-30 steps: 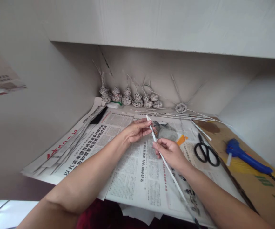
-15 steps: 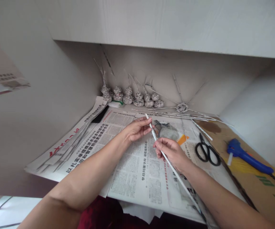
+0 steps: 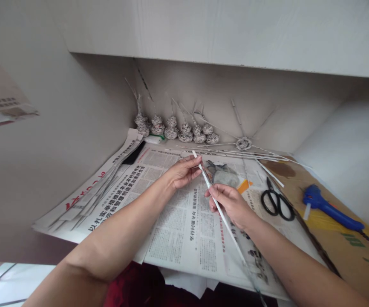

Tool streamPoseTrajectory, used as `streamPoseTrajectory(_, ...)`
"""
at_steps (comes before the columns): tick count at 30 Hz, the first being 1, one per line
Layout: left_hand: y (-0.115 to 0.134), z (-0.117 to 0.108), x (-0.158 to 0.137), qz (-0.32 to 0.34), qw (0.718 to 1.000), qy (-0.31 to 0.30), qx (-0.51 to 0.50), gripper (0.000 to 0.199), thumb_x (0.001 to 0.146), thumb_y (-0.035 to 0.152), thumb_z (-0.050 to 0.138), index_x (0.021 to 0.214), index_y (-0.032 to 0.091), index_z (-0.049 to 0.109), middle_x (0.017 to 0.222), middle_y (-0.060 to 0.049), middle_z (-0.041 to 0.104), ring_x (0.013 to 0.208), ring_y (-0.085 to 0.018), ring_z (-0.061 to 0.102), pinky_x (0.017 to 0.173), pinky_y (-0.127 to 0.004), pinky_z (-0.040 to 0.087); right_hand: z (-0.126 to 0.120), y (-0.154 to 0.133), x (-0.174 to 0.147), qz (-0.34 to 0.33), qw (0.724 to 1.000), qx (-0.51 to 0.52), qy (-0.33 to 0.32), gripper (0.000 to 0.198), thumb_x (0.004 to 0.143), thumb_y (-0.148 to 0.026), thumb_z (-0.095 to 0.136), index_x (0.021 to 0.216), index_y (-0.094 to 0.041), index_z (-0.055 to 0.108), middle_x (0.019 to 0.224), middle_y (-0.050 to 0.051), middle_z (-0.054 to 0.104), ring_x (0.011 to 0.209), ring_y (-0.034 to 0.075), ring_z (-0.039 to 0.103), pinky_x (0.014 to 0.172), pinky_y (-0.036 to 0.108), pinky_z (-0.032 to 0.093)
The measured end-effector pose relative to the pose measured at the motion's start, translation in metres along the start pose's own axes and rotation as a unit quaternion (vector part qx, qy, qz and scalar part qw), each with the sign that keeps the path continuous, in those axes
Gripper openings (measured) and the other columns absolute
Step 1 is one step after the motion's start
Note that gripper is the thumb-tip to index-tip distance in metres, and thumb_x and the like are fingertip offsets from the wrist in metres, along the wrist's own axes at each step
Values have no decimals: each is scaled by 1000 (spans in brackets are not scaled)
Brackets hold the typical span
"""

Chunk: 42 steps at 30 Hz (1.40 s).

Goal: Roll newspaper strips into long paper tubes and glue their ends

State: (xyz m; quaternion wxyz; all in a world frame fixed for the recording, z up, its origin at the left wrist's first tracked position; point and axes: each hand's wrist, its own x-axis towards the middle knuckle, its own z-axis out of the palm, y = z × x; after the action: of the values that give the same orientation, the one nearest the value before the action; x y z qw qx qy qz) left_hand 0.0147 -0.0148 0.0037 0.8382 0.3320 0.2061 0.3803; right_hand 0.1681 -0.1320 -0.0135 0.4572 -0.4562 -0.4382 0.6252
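Observation:
A thin rolled paper stick (image 3: 225,219) slants from the middle of the desk down toward its front edge. My left hand (image 3: 186,170) pinches it close to its upper end, between thumb and fingers. Lower down, my right hand (image 3: 227,202) grips the same stick, thumb on top. Beneath both hands lies a spread newspaper (image 3: 174,232) with printed columns and a picture. The stick's lower end is blurred near the front edge.
Several woven gourd shapes (image 3: 185,133) line the back wall, beside a woven piece with radiating sticks (image 3: 243,143). Loose paper sticks (image 3: 229,152) lie before them. Black scissors (image 3: 277,204) and a blue glue gun (image 3: 331,209) rest at right. Stacked newspapers (image 3: 91,187) cover the left side.
The paper stick's upper end has shifted slightly up and left, and its lower end has swung a little to the left. Both hands keep their hold on it.

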Motion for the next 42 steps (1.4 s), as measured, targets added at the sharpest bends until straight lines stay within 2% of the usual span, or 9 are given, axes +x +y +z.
streamPoseTrajectory(6, -1, 2, -2, -5, 1000, 13, -6, 6, 80, 16, 63, 84, 12, 62, 74, -2, 65, 61, -9, 64, 51, -15, 54, -1, -3, -1, 59, 989, 130, -49, 29, 79, -46, 62, 75, -19, 55, 50, -4, 46, 46, 10, 44, 44, 22, 30)
streamPoseTrajectory(8, -2, 3, -3, -7, 1000, 4, -1, 9, 80, 17, 64, 87, 12, 64, 75, -3, 66, 63, -10, 65, 51, -16, 54, 0, -2, -1, 57, 989, 126, -58, 28, 81, -46, 59, 76, -19, 55, 52, -4, 47, 47, 10, 45, 45, 22, 31)
streamPoseTrajectory(12, -5, 4, -2, 4, 1000, 14, 14, 8, 77, 16, 67, 82, 11, 65, 72, -3, 66, 59, -8, 63, 49, -14, 53, 2, 1, -1, -17, 999, -39, 21, 30, 81, -49, 59, 81, -19, 57, 56, -2, 54, 50, 11, 49, 48, 24, 36)
streamPoseTrajectory(15, -9, 6, -1, 7, 999, 32, 28, 9, 74, 15, 70, 78, 10, 65, 69, -3, 65, 54, -8, 61, 46, -13, 50, 3, 2, -1, -85, 978, -171, 85, 30, 76, -47, 65, 81, -19, 58, 56, -3, 54, 52, 11, 49, 53, 25, 41)
streamPoseTrajectory(18, -11, 8, -1, 6, 998, 49, 37, 10, 71, 13, 72, 77, 9, 65, 67, -4, 65, 54, -7, 61, 46, -12, 49, 4, 0, -2, -106, 964, -223, 101, 30, 80, -49, 59, 83, -19, 60, 54, -2, 54, 51, 12, 48, 51, 25, 40)
streamPoseTrajectory(22, -13, 10, -2, 2, 998, 53, 32, 10, 71, 13, 72, 77, 8, 66, 67, -4, 65, 54, -7, 60, 47, -13, 50, 5, -2, -3, -81, 978, -179, 74, 33, 85, -51, 50, 85, -19, 60, 51, -3, 52, 46, 10, 45, 46, 23, 35)
streamPoseTrajectory(30, -18, 9, -2, -16, 998, 34, 45, 12, 69, 15, 73, 76, 8, 66, 68, -4, 65, 53, -6, 59, 47, -11, 49, 5, 1, -2, -33, 995, -79, 52, 35, 83, -54, 52, 85, -20, 58, 50, -4, 52, 44, 10, 46, 42, 22, 29)
streamPoseTrajectory(36, -21, 7, -1, -18, 998, 22, 59, 14, 69, 14, 74, 79, 7, 67, 71, -6, 67, 53, -6, 59, 47, -11, 49, 4, 0, 0, -38, 991, -108, 69, 32, 81, -51, 57, 82, -19, 58, 50, -4, 52, 45, 10, 46, 43, 22, 31)
streamPoseTrajectory(42, -20, 9, -3, -22, 999, 3, 43, 19, 69, 18, 75, 83, 8, 67, 74, -6, 67, 54, -5, 59, 48, -11, 49, 1, -2, -1, 17, 998, 67, -14, 33, 80, -52, 57, 83, -19, 57, 49, -5, 46, 43, 10, 44, 43, 23, 29)
